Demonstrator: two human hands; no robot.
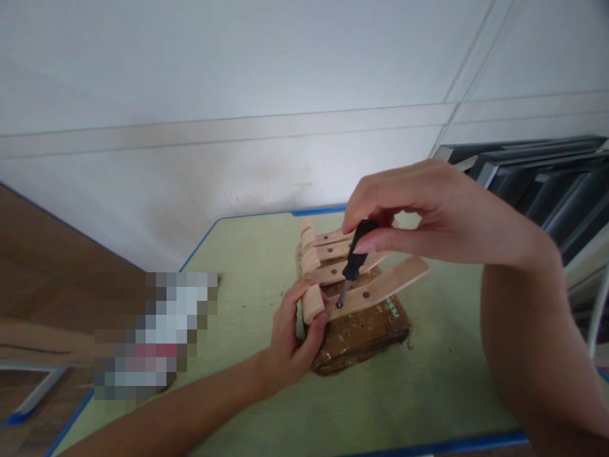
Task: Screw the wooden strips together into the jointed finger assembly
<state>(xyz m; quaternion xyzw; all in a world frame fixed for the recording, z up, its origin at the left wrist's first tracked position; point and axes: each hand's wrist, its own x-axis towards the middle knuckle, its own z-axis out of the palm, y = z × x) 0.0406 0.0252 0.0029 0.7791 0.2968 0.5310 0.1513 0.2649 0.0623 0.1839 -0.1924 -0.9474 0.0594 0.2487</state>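
Note:
A wooden rack of several curved slats (380, 287) rests on a brown block (366, 333) on the green table (247, 266). My left hand (292, 339) is closed around the rounded end of the nearest slat, pinching it at its front left. My right hand (428, 212) hovers above the rack and grips the black handle of a small screwdriver (354, 257). The tool's metal tip rests on a screw in the nearest slat, close to my left thumb. A second screw head shows further right on that slat.
The table has a blue edge and stands against a white wall. A blurred-out patch (155, 333) lies at the table's left side. Dark stacked frames (547, 178) stand at the right. Brown floor shows on the left.

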